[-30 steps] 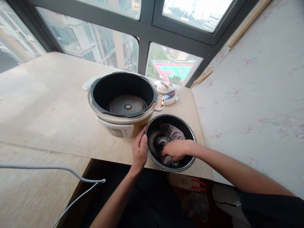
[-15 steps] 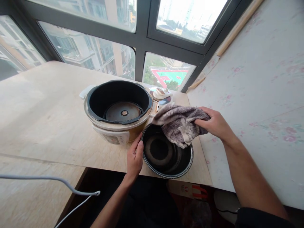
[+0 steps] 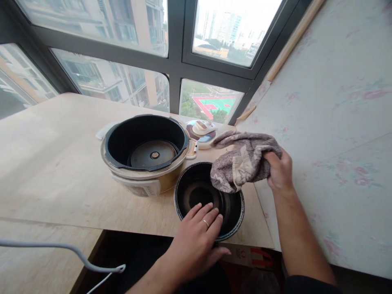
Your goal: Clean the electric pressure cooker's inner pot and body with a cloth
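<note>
A black inner pot (image 3: 235, 208) stands near the front edge of the table, its mouth facing up. My left hand (image 3: 200, 232) is over the pot's near rim, fingers stretched out across the opening and thumb apart; whether it touches the rim I cannot tell. In my right hand (image 3: 280, 167) is a bunched grey-brown cloth (image 3: 245, 163), held above the pot's far right side and hiding part of the rim. Left of the pot sits the open electric pressure cooker (image 3: 147, 163), dark inside with a round plate at the bottom.
Behind the pot, a round lid (image 3: 200, 132) lies by the window. Flowered wallpaper (image 3: 337, 134) bounds the right side. A grey cable (image 3: 73, 249) hangs at the lower left, and a bag (image 3: 254, 256) lies below the table (image 3: 61, 171).
My left hand has left the pot's left side and come over its near rim, with fingers spread. The right hand has shifted slightly right with the cloth. The camera view has tilted up a little.
</note>
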`<state>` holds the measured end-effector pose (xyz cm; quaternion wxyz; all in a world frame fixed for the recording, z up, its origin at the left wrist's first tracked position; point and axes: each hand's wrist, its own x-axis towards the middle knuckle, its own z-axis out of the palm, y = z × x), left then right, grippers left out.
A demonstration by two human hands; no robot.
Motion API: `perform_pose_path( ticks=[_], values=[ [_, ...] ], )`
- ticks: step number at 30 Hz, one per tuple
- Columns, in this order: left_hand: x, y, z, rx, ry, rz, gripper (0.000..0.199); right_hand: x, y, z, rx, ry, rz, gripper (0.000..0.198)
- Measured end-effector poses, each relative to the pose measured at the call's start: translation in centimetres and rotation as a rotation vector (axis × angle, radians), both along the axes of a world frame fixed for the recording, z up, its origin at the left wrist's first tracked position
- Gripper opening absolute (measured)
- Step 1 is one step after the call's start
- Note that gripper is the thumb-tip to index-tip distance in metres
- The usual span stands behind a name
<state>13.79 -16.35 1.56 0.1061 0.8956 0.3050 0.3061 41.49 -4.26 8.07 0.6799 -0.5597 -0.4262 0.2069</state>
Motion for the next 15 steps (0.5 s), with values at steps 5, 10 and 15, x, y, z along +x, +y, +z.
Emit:
perform_pose_path(
  ticks=[5,10,15],
  values=[
    [2.0,0.0,-1.4,-0.126,0.480,-0.130,0.008,1.5,-4.5,0.8,0.175,0.187,-0.213,0.025],
    [1.9,-0.1,-1.6,-0.047,0.440,-0.118,0.008,2.0,-8.0,0.5,0.259,0.180,-0.256,0.018],
    [1.4,0.4,-0.9,0.091,0.205,-0.055,0.015,2.1,-9.6,0.5,0.364,0.168,-0.290,0.019]
  ],
)
